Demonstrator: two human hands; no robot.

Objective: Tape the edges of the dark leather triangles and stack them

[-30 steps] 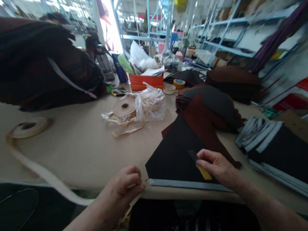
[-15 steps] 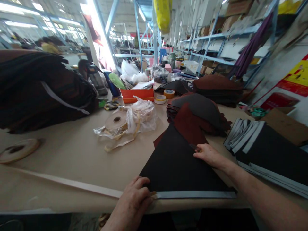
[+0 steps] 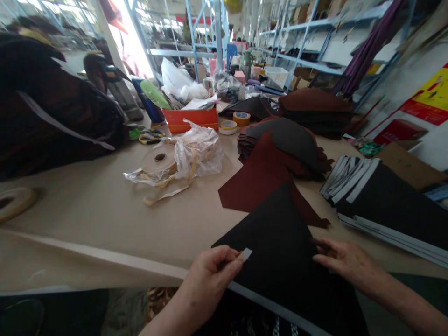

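Observation:
A black leather piece [image 3: 280, 242] with a grey strip along its near edge lies at the table's front edge, half pulled over it. My left hand [image 3: 210, 275] pinches the free end of a pale tape strip [image 3: 244, 254] above the piece's near left corner. That tape runs left along the table edge toward a roll [image 3: 12, 201]. My right hand [image 3: 345, 261] rests on the black piece's right edge, fingers curled on it. A dark red piece [image 3: 259, 179] lies just beyond.
Stacks of black pieces with grey strips [image 3: 378, 200] sit at the right. Piles of dark red and black leather [image 3: 283, 140] lie behind. A plastic bag with tape rolls [image 3: 185, 156], an orange box [image 3: 191, 119] and a dark heap [image 3: 49, 112] stand further back.
The black piece has been drawn toward me and over the table edge, uncovering the dark red piece. My left hand lifted the tape end off the corner; my right hand came back to the piece's right edge.

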